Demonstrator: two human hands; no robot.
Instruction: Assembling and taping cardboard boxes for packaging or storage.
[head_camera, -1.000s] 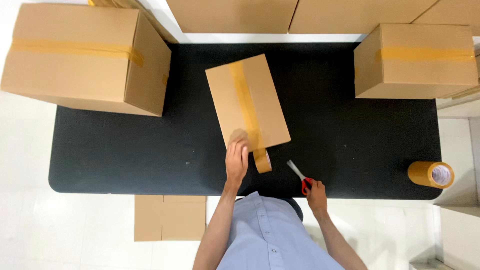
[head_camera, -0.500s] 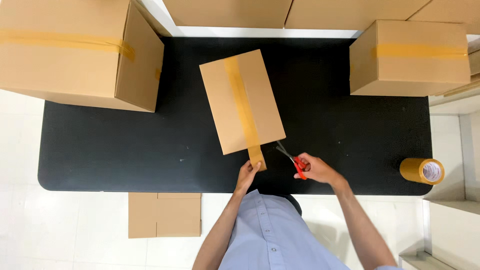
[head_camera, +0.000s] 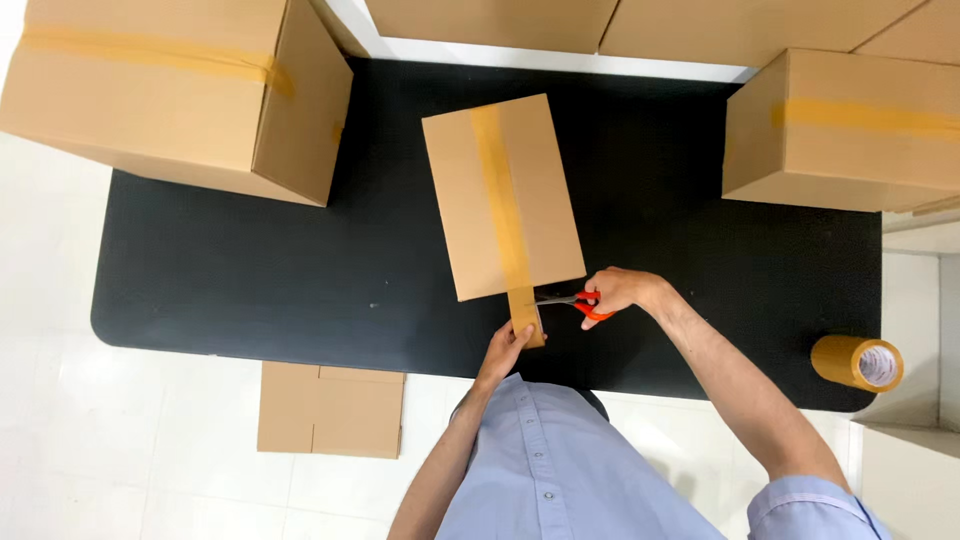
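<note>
The small cardboard box (head_camera: 503, 195) lies flat near the middle of the black table (head_camera: 250, 280), a little skewed, its near edge just short of the table's front. A strip of tan tape (head_camera: 497, 190) already runs the whole length of its top, over the seam, smooth and slightly glossy against the matte brown board. So the sealing of that face looks done to me; what is left, as far as I can judge, is to free the strip from the tape roll (head_camera: 527, 318), which hangs just off the box's near edge.

My left hand (head_camera: 505, 350) is closed around that roll from below, fingers curled on it, holding the tape taut. My right hand (head_camera: 617, 291) grips the red-handled scissors (head_camera: 572, 300), fingers through the loops, blades pointing left at the stretch of tape between box and roll. I cannot tell whether the blades have bitten through yet.

Further out, two bigger taped boxes stand on the table: one at the far left (head_camera: 180, 90), one at the far right (head_camera: 845, 130). A spare tape roll (head_camera: 857, 362), a thick tan ring with a pale core, sits at the table's right end. A flattened carton (head_camera: 330, 408) lies on the pale tiled floor (head_camera: 120, 450) beside me
</note>
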